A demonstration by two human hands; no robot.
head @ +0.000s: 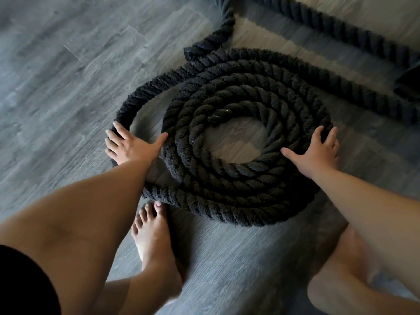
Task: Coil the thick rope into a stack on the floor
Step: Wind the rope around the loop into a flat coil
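I see the rope as thick twisted fibre, matt black and fuzzy-rough. The floor shows grey wood-grain planks, smooth with a low sheen, possibly laminate. The black cloth looks matt.

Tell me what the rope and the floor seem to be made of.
Rope: black and matte, thick strands twisted in a spiral with a fuzzy, slightly frayed surface. It is probably a synthetic or cotton fibre, but the exact fibre cannot be told. Floor: grey planks with streaky wood grain, visible seams and a soft sheen, likely vinyl or laminate rather than solid wood.
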